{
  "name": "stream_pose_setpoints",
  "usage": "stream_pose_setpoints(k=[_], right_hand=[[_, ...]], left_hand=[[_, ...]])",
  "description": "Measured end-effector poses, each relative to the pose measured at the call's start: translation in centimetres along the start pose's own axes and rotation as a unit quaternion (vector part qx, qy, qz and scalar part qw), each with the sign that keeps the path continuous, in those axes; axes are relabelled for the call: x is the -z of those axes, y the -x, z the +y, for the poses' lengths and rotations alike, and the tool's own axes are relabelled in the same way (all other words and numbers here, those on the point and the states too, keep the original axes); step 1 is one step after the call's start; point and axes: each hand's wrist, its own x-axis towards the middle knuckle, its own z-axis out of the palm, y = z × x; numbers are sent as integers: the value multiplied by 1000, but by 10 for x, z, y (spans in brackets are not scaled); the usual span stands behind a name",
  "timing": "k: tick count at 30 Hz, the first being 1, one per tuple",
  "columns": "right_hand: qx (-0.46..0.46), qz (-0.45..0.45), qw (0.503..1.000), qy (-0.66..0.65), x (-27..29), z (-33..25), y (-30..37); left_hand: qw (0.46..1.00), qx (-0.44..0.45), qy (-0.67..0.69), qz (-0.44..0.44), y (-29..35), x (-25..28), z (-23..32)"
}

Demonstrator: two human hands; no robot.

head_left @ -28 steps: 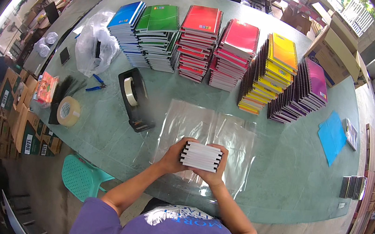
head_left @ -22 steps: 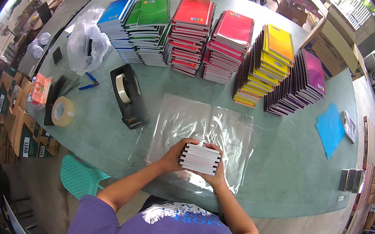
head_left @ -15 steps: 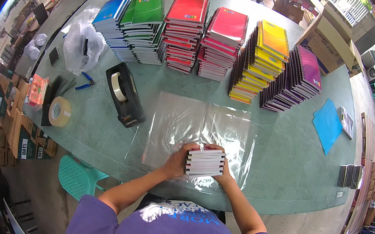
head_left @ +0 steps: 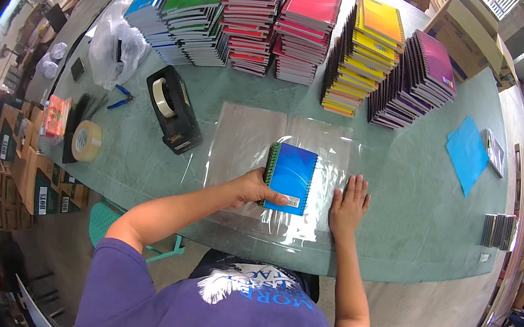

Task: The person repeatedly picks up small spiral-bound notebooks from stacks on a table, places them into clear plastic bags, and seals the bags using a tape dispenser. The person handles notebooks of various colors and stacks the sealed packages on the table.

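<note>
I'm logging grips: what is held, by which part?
The left hand holds the notebook stack by its lower left corner, thumb on top; the right hand holds nothing.

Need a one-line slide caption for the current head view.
Left hand grips a blue-topped notebook stack over clear plastic, right hand palm-down beside it, colourful notebook piles behind.

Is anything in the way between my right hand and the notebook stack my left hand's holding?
Nothing visible blocks it. Between the right hand and the blue-topped notebook stack there is only clear plastic lying on the table. The left hand grips the stack from the opposite side.
</note>
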Motion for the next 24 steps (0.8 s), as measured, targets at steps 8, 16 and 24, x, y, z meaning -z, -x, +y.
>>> stream_pose_setpoints(k=[8,16,24], right_hand=[[2,-30,996,-89,-1,6,4],[-81,-64,969,-226,2,21,4],[-384,-236,733,-509,42,39,-18]], left_hand=[[999,19,41,0,1,-5,5],[1000,1,-10,20,-13,6,-8],[1000,-10,8,6,-9,7,-9]])
